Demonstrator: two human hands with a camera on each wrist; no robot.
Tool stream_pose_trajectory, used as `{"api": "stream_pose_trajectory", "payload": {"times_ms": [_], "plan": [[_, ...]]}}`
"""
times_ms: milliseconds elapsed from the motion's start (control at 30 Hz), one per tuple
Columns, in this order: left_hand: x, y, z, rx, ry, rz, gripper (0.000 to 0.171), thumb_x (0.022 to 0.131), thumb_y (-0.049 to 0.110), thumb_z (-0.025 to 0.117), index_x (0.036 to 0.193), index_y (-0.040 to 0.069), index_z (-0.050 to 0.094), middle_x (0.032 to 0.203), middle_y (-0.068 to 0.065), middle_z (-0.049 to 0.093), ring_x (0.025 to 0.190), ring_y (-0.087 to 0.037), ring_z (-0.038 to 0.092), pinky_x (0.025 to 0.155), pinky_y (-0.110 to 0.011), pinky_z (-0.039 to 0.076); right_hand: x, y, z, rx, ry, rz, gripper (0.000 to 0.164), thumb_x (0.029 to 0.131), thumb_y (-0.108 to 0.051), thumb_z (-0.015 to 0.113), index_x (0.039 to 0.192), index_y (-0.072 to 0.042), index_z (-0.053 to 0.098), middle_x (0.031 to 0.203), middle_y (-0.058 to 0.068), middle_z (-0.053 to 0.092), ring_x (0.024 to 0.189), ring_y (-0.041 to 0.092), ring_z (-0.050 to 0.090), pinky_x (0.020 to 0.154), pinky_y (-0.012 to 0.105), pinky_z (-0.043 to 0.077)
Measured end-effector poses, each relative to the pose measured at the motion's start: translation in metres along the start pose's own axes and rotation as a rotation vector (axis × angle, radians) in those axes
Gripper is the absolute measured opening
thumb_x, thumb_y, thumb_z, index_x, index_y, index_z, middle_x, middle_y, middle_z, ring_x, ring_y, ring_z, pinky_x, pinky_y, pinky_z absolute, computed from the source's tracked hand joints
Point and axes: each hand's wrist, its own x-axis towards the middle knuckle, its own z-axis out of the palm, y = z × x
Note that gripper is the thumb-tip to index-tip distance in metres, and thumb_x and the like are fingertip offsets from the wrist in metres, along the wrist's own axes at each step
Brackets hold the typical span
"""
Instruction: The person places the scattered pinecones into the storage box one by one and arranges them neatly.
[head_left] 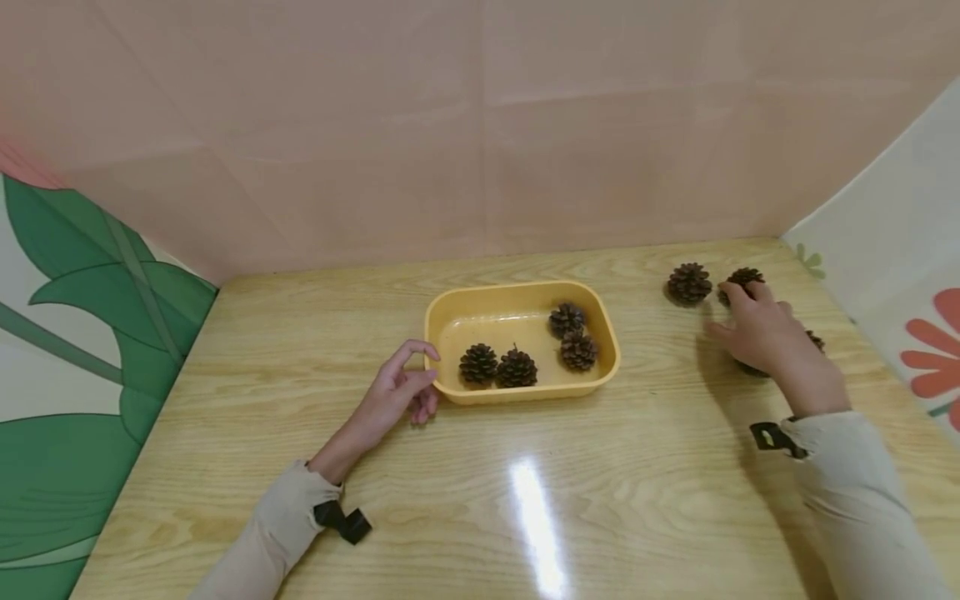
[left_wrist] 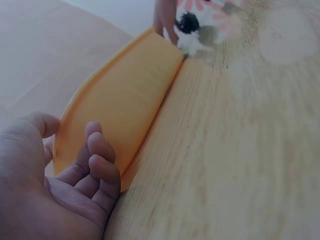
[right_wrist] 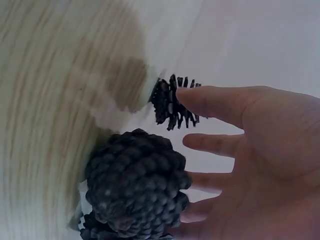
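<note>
My left hand (head_left: 393, 387) holds the left end of a yellow plastic basin (head_left: 517, 393), index finger hooked over the rim and thumb beside it. In the left wrist view the other fingers (left_wrist: 102, 150) curl loosely against its outer wall. Several brown pine cones (head_left: 517, 367) lie inside the basin. Over at the far right, my right hand (head_left: 772, 342) reaches over a pine cone (head_left: 744, 276), fingers spread. The right wrist view has its fingertips at the side of a large pine cone (right_wrist: 137, 185), with thumb and fingers fairly straight.
Another pine cone (head_left: 689, 284) stands left of the right hand, and one more (head_left: 814, 340) is partly hidden beneath that hand. A wood-grain table (head_left: 360, 317) carries everything. Behind it rises a pinkish backdrop (head_left: 480, 150); printed panels (head_left: 922, 250) flank the sides.
</note>
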Motion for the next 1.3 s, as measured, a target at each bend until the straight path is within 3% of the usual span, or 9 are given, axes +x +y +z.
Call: {"api": "stream_pose_trajectory", "payload": {"times_ms": [200, 367, 467, 600, 767, 900, 1100, 1200, 1300], "plan": [[0.001, 0.001, 0.001, -0.002, -0.002, 0.000, 0.033, 0.105, 0.016, 0.050, 0.125, -0.007, 0.037, 0.062, -0.013, 0.060, 0.048, -0.016, 0.053, 0.041, -0.027, 0.043, 0.004, 0.007, 0.005, -0.003, 0.059, -0.018, 0.080, 0.102, -0.039, 0.051, 0.155, 0.005, 0.011, 0.144, 0.050, 0.011, 0.121, 0.071, 0.018, 0.091, 0.079, 0.026], [0.001, 0.000, 0.000, 0.004, 0.002, -0.001, 0.034, 0.105, 0.017, 0.050, 0.125, -0.008, 0.037, 0.062, -0.013, 0.060, 0.048, -0.016, 0.053, 0.041, -0.027, 0.042, 0.007, 0.014, 0.006, 0.017, 0.131, 0.008, 0.086, 0.100, -0.033, 0.055, 0.158, -0.004, -0.002, 0.140, 0.051, 0.015, 0.118, 0.070, 0.021, 0.081, 0.079, 0.033], [0.001, -0.001, -0.001, 0.006, 0.001, 0.001, 0.033, 0.105, 0.016, 0.050, 0.125, -0.008, 0.037, 0.062, -0.013, 0.060, 0.048, -0.016, 0.053, 0.040, -0.027, 0.042, 0.007, 0.021, 0.006, 0.010, 0.151, 0.028, 0.088, 0.099, -0.030, 0.057, 0.156, 0.002, -0.002, 0.139, 0.053, 0.014, 0.117, 0.071, 0.021, 0.082, 0.079, 0.033], [0.002, -0.001, -0.001, 0.005, -0.002, 0.003, 0.033, 0.105, 0.016, 0.050, 0.125, -0.008, 0.037, 0.062, -0.013, 0.061, 0.047, -0.016, 0.053, 0.040, -0.027, 0.042, 0.008, 0.030, 0.007, 0.004, 0.172, 0.037, 0.084, 0.098, -0.022, 0.059, 0.152, 0.012, 0.006, 0.138, 0.054, 0.013, 0.113, 0.072, 0.023, 0.081, 0.078, 0.033], [0.002, -0.001, -0.001, 0.003, -0.002, 0.003, 0.035, 0.105, 0.017, 0.051, 0.126, -0.008, 0.037, 0.062, -0.011, 0.061, 0.048, -0.016, 0.053, 0.040, -0.027, 0.042, 0.007, 0.040, 0.007, 0.025, 0.189, 0.084, 0.079, 0.097, -0.018, 0.058, 0.152, 0.011, 0.009, 0.135, 0.055, 0.014, 0.111, 0.071, 0.024, 0.071, 0.073, 0.036], [0.002, -0.002, -0.001, 0.001, -0.005, 0.005, 0.036, 0.106, 0.018, 0.050, 0.127, -0.008, 0.036, 0.062, -0.010, 0.061, 0.048, -0.015, 0.053, 0.040, -0.027, 0.043, 0.006, 0.046, 0.008, 0.035, 0.231, 0.112, 0.066, 0.096, -0.017, 0.056, 0.146, 0.010, 0.022, 0.135, 0.052, 0.015, 0.114, 0.072, 0.021, 0.065, 0.071, 0.036], [0.000, -0.001, -0.001, 0.002, -0.003, -0.003, 0.037, 0.106, 0.020, 0.051, 0.127, -0.007, 0.037, 0.062, -0.009, 0.061, 0.048, -0.016, 0.053, 0.041, -0.027, 0.043, 0.007, 0.054, 0.011, 0.021, 0.229, 0.064, 0.048, 0.098, -0.021, 0.053, 0.126, 0.017, 0.041, 0.142, 0.046, 0.017, 0.116, 0.072, 0.022, 0.081, 0.077, 0.032], [0.000, -0.001, -0.001, 0.005, -0.001, -0.006, 0.037, 0.106, 0.021, 0.051, 0.127, -0.007, 0.037, 0.062, -0.010, 0.061, 0.048, -0.016, 0.053, 0.041, -0.028, 0.043, 0.008, 0.055, 0.011, 0.013, 0.194, 0.047, 0.050, 0.100, -0.026, 0.051, 0.127, 0.016, 0.043, 0.137, 0.046, 0.025, 0.112, 0.069, 0.027, 0.085, 0.077, 0.032], [0.000, -0.002, -0.001, 0.004, -0.003, -0.005, 0.038, 0.106, 0.021, 0.051, 0.127, -0.006, 0.037, 0.062, -0.010, 0.061, 0.048, -0.017, 0.053, 0.041, -0.028, 0.043, 0.007, 0.053, 0.009, -0.008, 0.165, 0.053, 0.052, 0.100, -0.028, 0.050, 0.126, 0.017, 0.044, 0.125, 0.047, 0.037, 0.106, 0.067, 0.035, 0.080, 0.074, 0.036]]}}
